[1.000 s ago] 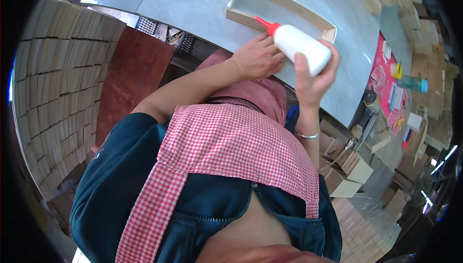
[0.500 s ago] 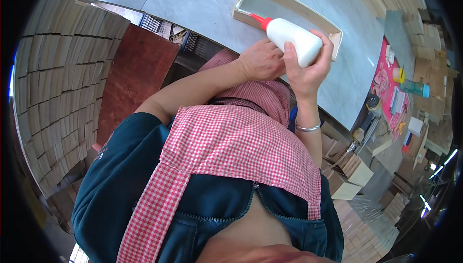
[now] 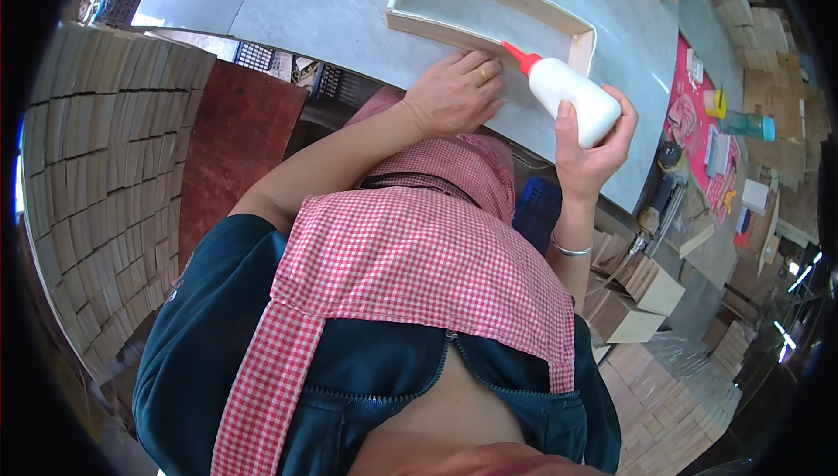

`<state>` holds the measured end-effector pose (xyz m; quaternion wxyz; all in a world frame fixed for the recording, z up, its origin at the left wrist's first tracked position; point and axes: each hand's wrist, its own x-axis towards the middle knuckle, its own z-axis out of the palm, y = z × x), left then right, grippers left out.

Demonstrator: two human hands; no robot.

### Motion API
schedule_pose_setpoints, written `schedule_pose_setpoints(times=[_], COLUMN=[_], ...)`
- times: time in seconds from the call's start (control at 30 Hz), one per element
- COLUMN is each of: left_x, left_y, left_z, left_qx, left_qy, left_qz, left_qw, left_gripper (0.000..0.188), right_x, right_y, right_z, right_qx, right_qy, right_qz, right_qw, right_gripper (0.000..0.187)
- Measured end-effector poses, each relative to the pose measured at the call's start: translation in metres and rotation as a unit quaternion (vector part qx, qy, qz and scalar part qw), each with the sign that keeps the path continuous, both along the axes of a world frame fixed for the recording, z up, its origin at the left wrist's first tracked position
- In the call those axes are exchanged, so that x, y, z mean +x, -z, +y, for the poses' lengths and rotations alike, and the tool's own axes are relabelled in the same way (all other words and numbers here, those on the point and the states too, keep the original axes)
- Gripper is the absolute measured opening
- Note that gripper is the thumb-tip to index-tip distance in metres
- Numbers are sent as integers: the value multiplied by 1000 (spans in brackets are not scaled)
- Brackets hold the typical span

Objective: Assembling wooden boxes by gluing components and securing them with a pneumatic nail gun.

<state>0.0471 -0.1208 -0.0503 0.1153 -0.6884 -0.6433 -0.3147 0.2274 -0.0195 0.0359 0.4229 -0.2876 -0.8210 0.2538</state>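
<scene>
where right fingers curl, bottle between

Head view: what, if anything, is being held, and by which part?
The right hand holds the white bottle by its body, near the base; whether the left hand holds anything cannot be told.

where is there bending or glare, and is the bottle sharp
Head view: the wood stack at far left bows with the fisheye, and the picture's rim goes black; head view: pale glare marks the grey tabletop near its left corner; head view: light streaks at far right look burnt white; head view: the white bottle looks fairly sharp.
</scene>
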Motion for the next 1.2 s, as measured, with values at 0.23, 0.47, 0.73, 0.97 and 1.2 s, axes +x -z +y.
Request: schedule_pose_setpoints(times=[0.23, 0.47, 0.73, 0.97, 1.2], left_x=[1, 3, 4, 3, 4], left_y=[-1, -4, -4, -9, -6], left_z=[0, 0, 1, 3, 0], left_qx=[-6, -18, -23, -7, -33], left_qy=[-7, -2, -6, -1, -3], left_qz=[10, 5, -5, 1, 0], left_qw=[1000, 1000, 1000, 1000, 999], left_gripper=[27, 26, 25, 22, 22], right_x=[34, 61, 74, 80, 66], right_y=[-3, -4, -5, -2, 10], right_z=[8, 16, 23, 28, 42], right_qx=[-4, 8, 10, 16, -19], right_qy=[74, 122, 154, 169, 174], right_qz=[-7, -8, -8, -4, 40], right_qw=[997, 992, 988, 985, 984], right_gripper=[54, 54, 52, 51, 52])
